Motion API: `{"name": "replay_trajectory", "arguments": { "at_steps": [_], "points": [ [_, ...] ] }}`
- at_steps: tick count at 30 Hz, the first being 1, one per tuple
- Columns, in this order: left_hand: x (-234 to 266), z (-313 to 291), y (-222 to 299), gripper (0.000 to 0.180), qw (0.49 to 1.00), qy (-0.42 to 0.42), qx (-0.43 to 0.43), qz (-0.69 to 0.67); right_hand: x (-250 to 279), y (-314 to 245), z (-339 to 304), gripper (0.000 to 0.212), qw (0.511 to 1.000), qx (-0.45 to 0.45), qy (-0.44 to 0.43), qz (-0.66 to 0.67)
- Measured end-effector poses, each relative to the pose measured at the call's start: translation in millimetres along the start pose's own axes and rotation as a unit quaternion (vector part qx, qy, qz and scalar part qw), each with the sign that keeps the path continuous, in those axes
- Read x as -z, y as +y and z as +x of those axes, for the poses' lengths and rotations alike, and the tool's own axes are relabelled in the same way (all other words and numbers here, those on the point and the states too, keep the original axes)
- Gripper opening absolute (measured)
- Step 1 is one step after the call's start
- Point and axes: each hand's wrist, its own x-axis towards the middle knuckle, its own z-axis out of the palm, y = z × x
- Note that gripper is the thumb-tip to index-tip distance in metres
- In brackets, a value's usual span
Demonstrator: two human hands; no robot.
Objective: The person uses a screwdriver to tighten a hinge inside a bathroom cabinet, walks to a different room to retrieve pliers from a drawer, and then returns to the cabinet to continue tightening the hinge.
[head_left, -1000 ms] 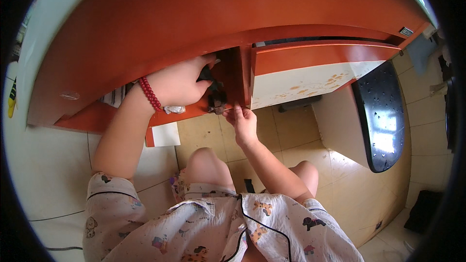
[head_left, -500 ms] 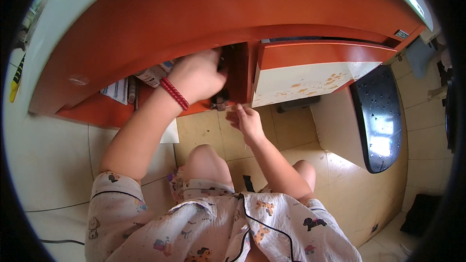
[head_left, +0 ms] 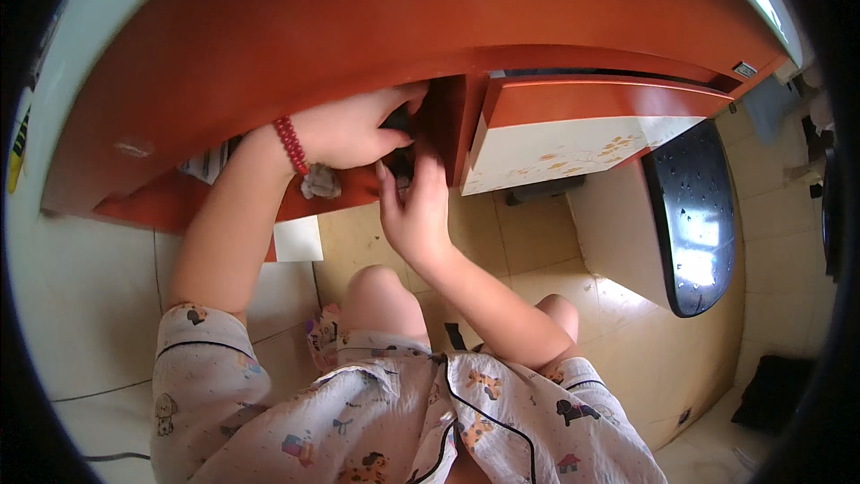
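Both my hands reach into the left opening of a red cabinet point(head_left: 296, 27). My left hand point(head_left: 354, 130), with a red beaded bracelet point(head_left: 289, 145) at the wrist, has thumb and fingers apart over the dark interior; its fingertips are partly hidden. Just below it, my right hand point(head_left: 419, 211) has its thumb and fingers bent around a small dark thing point(head_left: 402, 170) that I cannot make out. A crumpled whitish thing point(head_left: 321, 182) lies by my left wrist at the opening's edge. Behind my left forearm shows part of a striped item point(head_left: 208, 163).
Right of the opening, a white door panel with orange flowers point(head_left: 573, 148) tilts outward. A white cabinet with a wet, glossy black top point(head_left: 692, 224) stands farther right. A white sheet-like piece point(head_left: 297, 239) shows beneath the opening, above the tiled floor point(head_left: 98, 296).
My right hand has moved up and left into the opening, beside my left hand. My left hand has shifted left, with thumb and fingers now spread. The crumpled whitish thing has come into view.
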Motion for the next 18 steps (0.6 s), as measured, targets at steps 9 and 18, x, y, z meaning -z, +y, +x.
{"name": "replay_trajectory", "arguments": {
  "at_steps": [9,18],
  "points": [
    [-18.1,9.1,1.9,0.037,0.976,0.208,-0.012,0.066,-32.9,32.3,46.3,0.037,0.970,-0.122,-0.047,0.204],
    [-20.0,8.3,-19.7,0.026,0.977,0.163,0.128,0.042,-24.8,10.9,62.3,0.048,0.974,-0.158,-0.165,-0.006]
  ]
}}
